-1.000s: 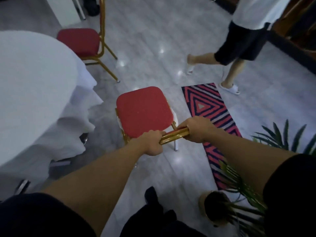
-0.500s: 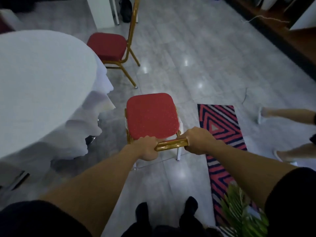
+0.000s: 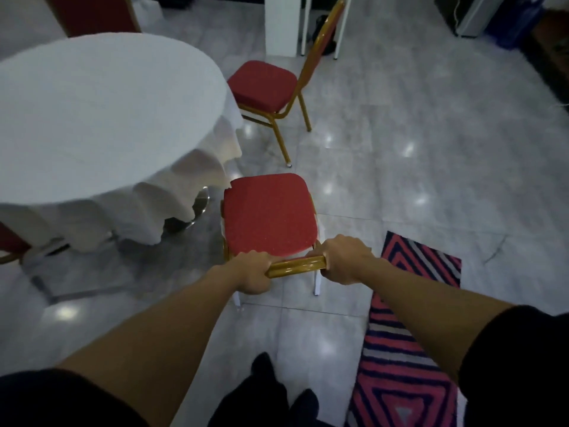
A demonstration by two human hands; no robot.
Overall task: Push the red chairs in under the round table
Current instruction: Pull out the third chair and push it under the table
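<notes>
A red chair (image 3: 267, 214) with a gold frame stands just below me. My left hand (image 3: 253, 272) and my right hand (image 3: 345, 258) both grip the gold top rail of its backrest. The seat's front left corner touches the hanging white cloth of the round table (image 3: 92, 118), which fills the left of the view. A second red chair (image 3: 261, 86) stands farther off beside the table's far right edge, its backrest facing away from the table. A sliver of another red chair (image 3: 9, 241) shows at the left edge, under the cloth.
A striped red, navy and grey rug (image 3: 409, 334) lies on the grey tiled floor at my right. White furniture legs (image 3: 281, 24) stand at the back. My dark feet (image 3: 268, 392) are at the bottom. The table's metal base (image 3: 200, 204) shows under the cloth.
The chair I hold has come nearer to the table, its seat corner now at the cloth. My view has swung right to left; the other person and the potted plant have left the view.
</notes>
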